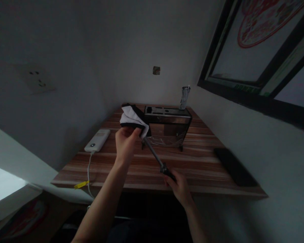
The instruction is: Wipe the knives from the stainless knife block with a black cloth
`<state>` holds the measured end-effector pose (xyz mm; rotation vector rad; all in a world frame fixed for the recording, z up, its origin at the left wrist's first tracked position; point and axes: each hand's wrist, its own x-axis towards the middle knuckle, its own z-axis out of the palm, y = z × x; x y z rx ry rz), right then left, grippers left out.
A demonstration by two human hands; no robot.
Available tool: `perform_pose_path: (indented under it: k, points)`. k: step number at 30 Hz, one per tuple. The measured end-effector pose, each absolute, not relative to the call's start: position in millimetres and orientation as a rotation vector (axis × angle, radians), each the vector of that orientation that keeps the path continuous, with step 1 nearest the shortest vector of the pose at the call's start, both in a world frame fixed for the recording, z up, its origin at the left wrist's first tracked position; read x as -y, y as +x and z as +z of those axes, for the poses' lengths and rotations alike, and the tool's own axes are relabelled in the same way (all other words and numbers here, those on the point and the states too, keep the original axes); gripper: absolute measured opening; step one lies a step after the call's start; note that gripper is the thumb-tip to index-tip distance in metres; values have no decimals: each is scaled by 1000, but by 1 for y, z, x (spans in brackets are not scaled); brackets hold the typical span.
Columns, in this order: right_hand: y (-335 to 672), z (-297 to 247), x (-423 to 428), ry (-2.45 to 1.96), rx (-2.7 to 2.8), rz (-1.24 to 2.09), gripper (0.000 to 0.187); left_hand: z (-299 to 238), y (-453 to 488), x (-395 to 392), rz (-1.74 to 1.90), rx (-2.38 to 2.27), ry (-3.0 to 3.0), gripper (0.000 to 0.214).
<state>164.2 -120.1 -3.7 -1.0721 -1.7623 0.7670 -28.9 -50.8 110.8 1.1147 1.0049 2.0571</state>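
My left hand (125, 141) is closed on a white cloth with black edges (133, 116), which wraps the far end of a slim metal rod. The rod has a collar and a dark handle, like a sharpening steel (153, 152). My right hand (178, 185) grips that handle near the table's front edge. The tool slants up and left over the table, its tip hidden by the cloth. Just behind the cloth stands a knife block (167, 118) with a slotted metal top and see-through sides. A silvery, wrapped-looking piece (184, 98) sticks up from its right end.
The striped wooden table (147, 175) sits between walls. At left lies a white power bank (98, 140) with a white cable (88, 168) and yellow tag (81, 184) hanging over the edge. A flat black object (234, 167) lies at right, below a dark-framed window (243, 87).
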Motion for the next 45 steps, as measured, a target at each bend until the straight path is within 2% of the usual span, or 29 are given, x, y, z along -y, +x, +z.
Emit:
perform_pose_path:
  k: [9, 20, 36, 45]
  points:
    - [164, -3, 121, -1072, 1751, 830, 28, 125, -32, 44, 2112, -832, 1039, 19]
    - [167, -5, 121, -1077, 1794, 765, 27, 122, -27, 55, 1989, -840, 1083, 21]
    - [164, -7, 120, -1114, 1771, 769, 26, 84, 0, 78, 1672, -1081, 1140, 18]
    - [162, -2, 121, -1122, 1753, 732, 25, 63, 22, 94, 1488, -1060, 1121, 15]
